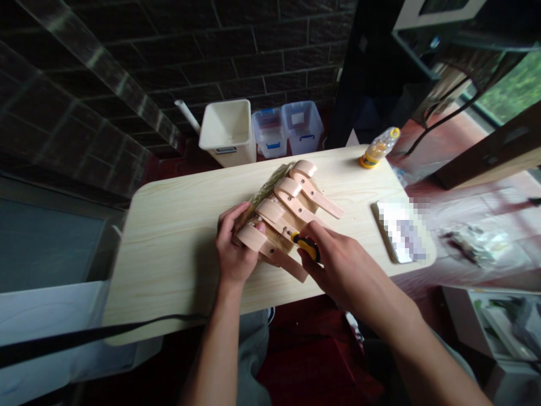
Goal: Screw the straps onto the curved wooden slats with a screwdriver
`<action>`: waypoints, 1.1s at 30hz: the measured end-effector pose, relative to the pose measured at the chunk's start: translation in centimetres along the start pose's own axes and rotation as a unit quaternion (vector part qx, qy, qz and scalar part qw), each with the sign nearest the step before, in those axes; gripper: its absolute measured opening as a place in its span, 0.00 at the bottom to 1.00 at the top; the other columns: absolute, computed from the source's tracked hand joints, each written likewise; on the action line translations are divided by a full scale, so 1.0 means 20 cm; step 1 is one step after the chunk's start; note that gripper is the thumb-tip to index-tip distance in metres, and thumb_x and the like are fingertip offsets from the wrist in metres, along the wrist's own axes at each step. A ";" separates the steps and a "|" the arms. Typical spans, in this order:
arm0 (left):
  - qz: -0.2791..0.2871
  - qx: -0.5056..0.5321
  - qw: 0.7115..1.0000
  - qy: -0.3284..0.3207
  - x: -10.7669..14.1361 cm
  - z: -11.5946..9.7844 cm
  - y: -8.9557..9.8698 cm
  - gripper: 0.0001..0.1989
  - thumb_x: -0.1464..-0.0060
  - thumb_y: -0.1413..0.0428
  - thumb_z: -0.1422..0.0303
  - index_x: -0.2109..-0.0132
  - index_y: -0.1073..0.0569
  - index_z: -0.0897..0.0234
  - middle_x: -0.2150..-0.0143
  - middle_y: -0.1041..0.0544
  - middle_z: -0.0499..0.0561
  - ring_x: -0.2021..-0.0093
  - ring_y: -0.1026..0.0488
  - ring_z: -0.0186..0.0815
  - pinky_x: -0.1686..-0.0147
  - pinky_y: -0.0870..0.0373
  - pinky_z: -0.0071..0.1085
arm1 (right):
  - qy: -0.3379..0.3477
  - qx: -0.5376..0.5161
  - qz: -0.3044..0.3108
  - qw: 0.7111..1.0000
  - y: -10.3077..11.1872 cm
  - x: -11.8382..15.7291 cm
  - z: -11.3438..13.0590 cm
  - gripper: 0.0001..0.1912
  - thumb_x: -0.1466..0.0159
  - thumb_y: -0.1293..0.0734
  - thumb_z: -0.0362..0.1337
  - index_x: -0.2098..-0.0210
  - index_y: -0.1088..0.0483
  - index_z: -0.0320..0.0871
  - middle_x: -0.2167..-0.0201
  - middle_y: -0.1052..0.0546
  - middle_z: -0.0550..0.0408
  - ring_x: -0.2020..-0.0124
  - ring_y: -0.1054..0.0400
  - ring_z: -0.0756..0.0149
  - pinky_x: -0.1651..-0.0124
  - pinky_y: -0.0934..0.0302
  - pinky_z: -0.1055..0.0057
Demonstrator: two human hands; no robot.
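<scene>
A wooden block [267, 190] with several pale bent-wood pieces screwed across it rests at an angle on the table. Each wood piece [270, 212] has a rounded loop at one end and a flat tail with dark screws. My left hand [236, 245] grips the near left end of this assembly, thumb over a loop and fingers round the block's side. In my right hand [333, 254] is a yellow and black screwdriver [307, 246], its tip down at a screw [285, 230] in one of the middle pieces. Part of the handle is hidden by my fingers.
On the pale table [169, 242] stand a clear bottle [380, 148] with yellow cap and base, and a flat blurred device [399, 231] at the right. Beyond the far edge are a cream bin [228, 127] and two clear plastic boxes [301, 127]. A black strap [127, 328] crosses the lower left.
</scene>
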State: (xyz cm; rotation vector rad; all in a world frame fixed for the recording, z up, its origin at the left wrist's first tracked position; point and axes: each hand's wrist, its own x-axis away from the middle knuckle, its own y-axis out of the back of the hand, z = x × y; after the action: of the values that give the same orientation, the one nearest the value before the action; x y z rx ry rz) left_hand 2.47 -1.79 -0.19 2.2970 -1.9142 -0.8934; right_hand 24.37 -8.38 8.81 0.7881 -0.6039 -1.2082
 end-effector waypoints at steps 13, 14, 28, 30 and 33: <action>-0.005 0.004 1.000 0.016 0.00 0.00 0.00 0.26 0.41 0.34 0.56 0.41 0.22 0.64 0.41 0.20 0.60 0.40 0.20 0.50 0.37 0.23 0.47 | -0.040 -0.021 0.000 0.999 -0.04 -0.01 0.02 0.07 0.27 0.32 0.35 0.54 0.36 0.48 0.65 0.16 0.53 0.70 0.19 0.58 0.70 0.43 0.71; -0.007 0.003 1.000 0.016 0.00 0.00 0.00 0.26 0.41 0.34 0.56 0.41 0.22 0.64 0.41 0.20 0.60 0.41 0.20 0.49 0.37 0.23 0.47 | -0.045 -0.033 -0.008 0.998 -0.04 -0.01 0.02 0.06 0.27 0.33 0.35 0.55 0.36 0.48 0.67 0.16 0.54 0.71 0.19 0.58 0.71 0.43 0.71; -0.012 -0.001 1.000 -0.024 0.01 0.01 -0.01 0.25 0.39 0.35 0.55 0.40 0.22 0.62 0.39 0.21 0.59 0.38 0.22 0.49 0.34 0.24 0.49 | -0.034 0.013 -0.039 0.999 0.02 -0.02 0.04 0.04 0.28 0.30 0.34 0.55 0.28 0.46 0.62 0.16 0.53 0.66 0.20 0.58 0.65 0.42 0.68; -0.014 0.010 0.999 -0.029 0.00 0.00 -0.02 0.24 0.39 0.34 0.57 0.40 0.22 0.62 0.39 0.21 0.60 0.38 0.22 0.49 0.34 0.25 0.49 | -0.025 0.047 -0.051 0.997 0.02 -0.01 0.04 0.04 0.28 0.30 0.34 0.54 0.27 0.46 0.61 0.16 0.51 0.66 0.20 0.57 0.65 0.42 0.67; -0.015 0.023 0.999 -0.020 0.00 0.00 -0.02 0.24 0.40 0.33 0.58 0.40 0.21 0.63 0.39 0.20 0.60 0.38 0.21 0.49 0.35 0.24 0.48 | -0.022 0.067 -0.061 0.996 -0.01 -0.01 0.04 0.02 0.27 0.30 0.34 0.56 0.28 0.45 0.61 0.16 0.52 0.67 0.21 0.58 0.66 0.43 0.67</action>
State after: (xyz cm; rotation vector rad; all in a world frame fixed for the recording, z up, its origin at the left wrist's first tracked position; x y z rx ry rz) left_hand 2.78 -1.79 -0.28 2.3568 -1.9405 -0.9156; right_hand 23.67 -8.28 9.13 0.9229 -0.6861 -1.3091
